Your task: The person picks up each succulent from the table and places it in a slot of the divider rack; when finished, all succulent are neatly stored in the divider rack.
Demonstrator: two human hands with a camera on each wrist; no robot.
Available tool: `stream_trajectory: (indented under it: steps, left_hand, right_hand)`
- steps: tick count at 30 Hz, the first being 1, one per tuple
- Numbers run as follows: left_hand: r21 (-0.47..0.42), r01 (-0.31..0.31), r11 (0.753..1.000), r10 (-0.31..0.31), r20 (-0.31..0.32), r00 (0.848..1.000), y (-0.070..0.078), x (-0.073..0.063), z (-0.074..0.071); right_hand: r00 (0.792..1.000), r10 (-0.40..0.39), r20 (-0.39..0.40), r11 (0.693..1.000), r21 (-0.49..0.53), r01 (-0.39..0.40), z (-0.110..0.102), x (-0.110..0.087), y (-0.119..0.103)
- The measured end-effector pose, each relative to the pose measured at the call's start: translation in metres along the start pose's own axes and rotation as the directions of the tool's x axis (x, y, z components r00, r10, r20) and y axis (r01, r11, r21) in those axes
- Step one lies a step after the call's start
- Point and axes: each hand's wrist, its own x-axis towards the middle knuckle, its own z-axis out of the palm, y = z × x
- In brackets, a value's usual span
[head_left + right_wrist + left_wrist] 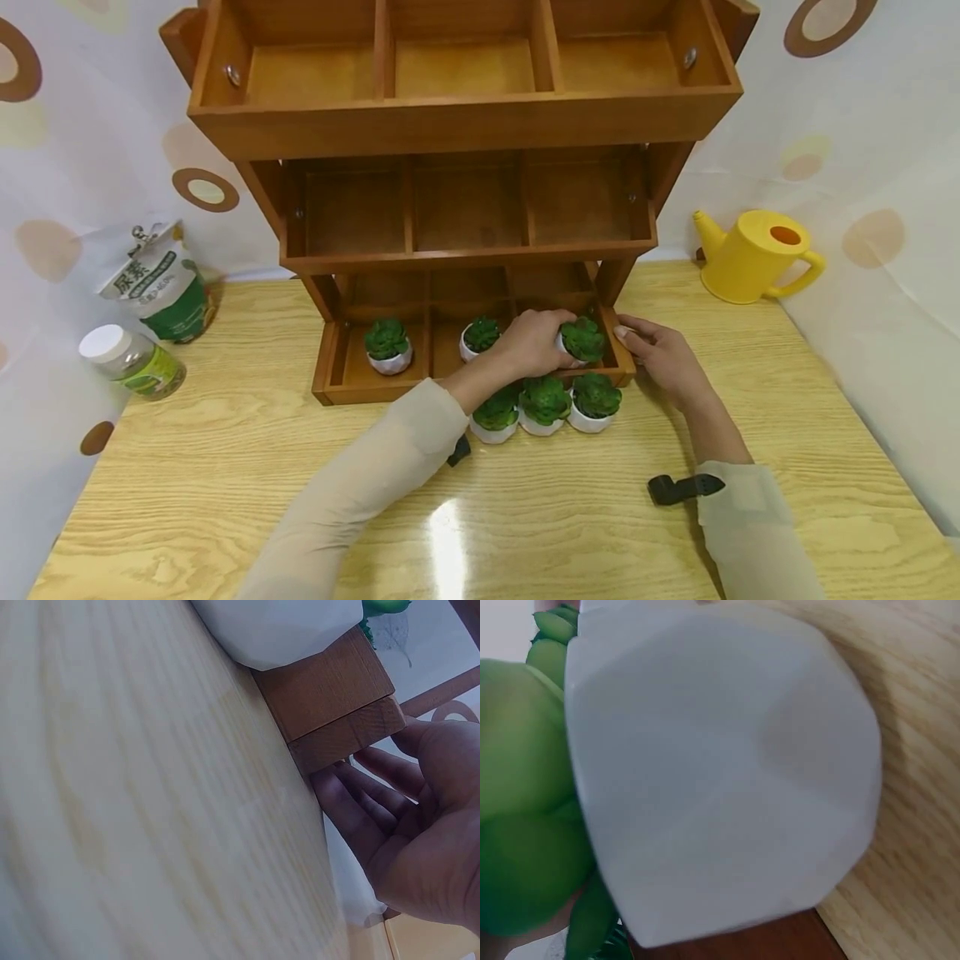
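My left hand (534, 340) reaches into the right bottom compartment of a three-tier wooden shelf (480, 125), gripping a potted succulent (583, 340) by its white faceted pot. Its fingers are partly hidden. At the tray's right end, my right hand (663, 360) holds the outer side, thumb on the upper edge and fingers against the side panel (349, 739). Two more succulents sit in the bottom tier, one in the left compartment (388, 343) and one in the middle (478, 337). Three others, including the rightmost succulent (595, 402), stand in a row before the tray.
A yellow watering can (753, 257) stands at the back right. On the left are a green-and-white bag (167, 292) closed with a clip and a clear jar (135, 362) with a white lid. A spotted white backdrop (862, 167) borders the wooden table (570, 533).
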Motion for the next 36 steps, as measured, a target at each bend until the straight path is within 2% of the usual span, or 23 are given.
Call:
stream_trajectory:
  steps: [14,23,29,36]
  left_hand:
    - [-0.014,0.051,0.999,-0.051,0.021,0.998,0.000,0.001,0.000]
    - [0.017,0.094,0.995,-0.094,0.039,0.995,0.001,0.003,-0.001]
    - [-0.001,0.060,0.998,-0.060,0.020,0.998,-0.001,0.001,-0.001]
    - [-0.092,0.016,0.996,-0.017,-0.016,1.000,-0.003,-0.009,-0.004]
  right_hand:
    - [1.000,-0.011,0.005,1.000,0.003,0.011,0.000,-0.001,0.001]
    - [1.000,-0.014,0.008,1.000,0.011,0.013,0.000,0.002,0.002]
    - [1.000,-0.011,0.002,1.000,0.007,0.011,0.001,0.003,0.002]
    - [1.000,-0.004,-0.005,1.000,0.020,0.004,0.001,-0.002,-0.001]
